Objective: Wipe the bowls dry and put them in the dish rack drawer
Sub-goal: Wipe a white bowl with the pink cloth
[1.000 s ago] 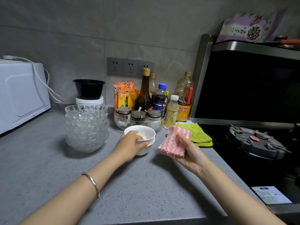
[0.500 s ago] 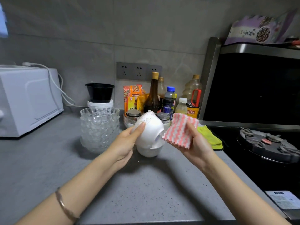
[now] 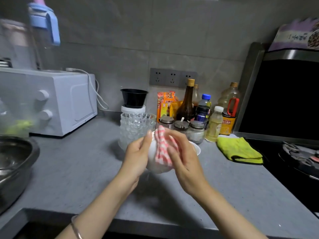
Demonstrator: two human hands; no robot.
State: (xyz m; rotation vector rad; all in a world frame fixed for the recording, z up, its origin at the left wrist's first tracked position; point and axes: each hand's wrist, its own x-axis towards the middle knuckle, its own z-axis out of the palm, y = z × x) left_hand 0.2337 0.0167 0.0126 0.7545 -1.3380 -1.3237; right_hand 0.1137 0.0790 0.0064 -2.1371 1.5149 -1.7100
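- Left hand (image 3: 136,157) has its grip closed round a white bowl (image 3: 152,163), held above the tabletop (image 3: 72,169).
- Right hand (image 3: 183,157) clasps a striped cloth (image 3: 161,149) against that bowl.
- Second white bowl (image 3: 197,149) sits just behind, near stacked glass bowls (image 3: 136,128).
- Glass tray (image 3: 196,136) holds three lidded jars (image 3: 181,124).

Entry: my two arms, bare from the lower edge of the frame up to the hands, namely my left hand (image 3: 138,157) and my right hand (image 3: 183,157). Worn: one thin, silvery metal bangle (image 3: 76,227) on my left wrist, lower left of frame.
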